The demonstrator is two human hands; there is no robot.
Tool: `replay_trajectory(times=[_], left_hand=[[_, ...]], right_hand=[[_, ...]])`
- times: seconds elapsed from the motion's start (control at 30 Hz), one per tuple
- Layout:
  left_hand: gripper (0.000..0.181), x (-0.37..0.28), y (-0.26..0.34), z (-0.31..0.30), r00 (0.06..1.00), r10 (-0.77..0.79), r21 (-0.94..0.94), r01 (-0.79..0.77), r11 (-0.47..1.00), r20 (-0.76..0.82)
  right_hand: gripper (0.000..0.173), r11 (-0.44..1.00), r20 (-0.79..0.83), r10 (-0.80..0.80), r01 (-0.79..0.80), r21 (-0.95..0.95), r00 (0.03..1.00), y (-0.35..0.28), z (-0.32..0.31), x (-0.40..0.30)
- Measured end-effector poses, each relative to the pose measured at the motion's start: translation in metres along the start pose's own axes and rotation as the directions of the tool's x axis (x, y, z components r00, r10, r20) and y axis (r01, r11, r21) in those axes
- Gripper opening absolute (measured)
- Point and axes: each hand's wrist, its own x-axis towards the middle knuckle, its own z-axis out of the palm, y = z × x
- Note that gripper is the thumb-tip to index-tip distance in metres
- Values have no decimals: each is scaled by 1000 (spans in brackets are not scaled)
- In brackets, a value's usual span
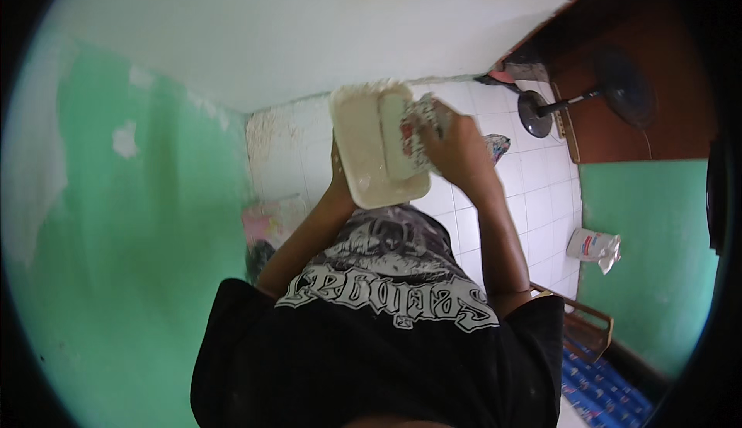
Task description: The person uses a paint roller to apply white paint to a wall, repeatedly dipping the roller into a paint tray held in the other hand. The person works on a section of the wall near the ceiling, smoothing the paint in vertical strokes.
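Note:
My left hand (pixel 338 164) holds a cream plastic tub (pixel 362 155) from its left side and below; most of its fingers are hidden by the tub. Pale, wet material coats the tub's inside and rim. My right hand (pixel 449 138) grips a wide, flat tool with a pale face (pixel 397 132), perhaps a plastering trowel or scraper, smeared and patterned in red and dark marks. The tool lies against or over the tub's right side; its exact contact cannot be told.
A white wall (pixel 324 28) stands ahead and a green wall (pixel 156 196) at left. Pale debris (pixel 269 135) lies in the tiled floor's corner. At right are a pedestal fan (pixel 534 113), a white sack (pixel 591 245) and a wooden frame (pixel 585 323) beside blue patterned fabric (pixel 603 390).

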Motion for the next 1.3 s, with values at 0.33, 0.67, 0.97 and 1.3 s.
replay_trajectory(times=[0.33, 0.67, 0.97, 1.3], left_hand=[[69, 11, -61, 49, 997, -47, -172, 34, 984, -67], [55, 11, -66, 56, 990, 140, -110, -139, 984, -1], [65, 15, -42, 58, 966, 254, -86, -258, 962, -51], [60, 41, 11, 36, 937, 134, 435, 21, 900, -322]], right_hand=[[25, 999, 231, -40, 34, 31, 972, 58, -62, 18], [37, 710, 404, -74, -236, 663, 912, 87, -76, 33], [38, 44, 363, 74, -366, 929, 929, 92, -39, 28], [22, 149, 121, 227, -157, 976, 966, 124, 5, 242]])
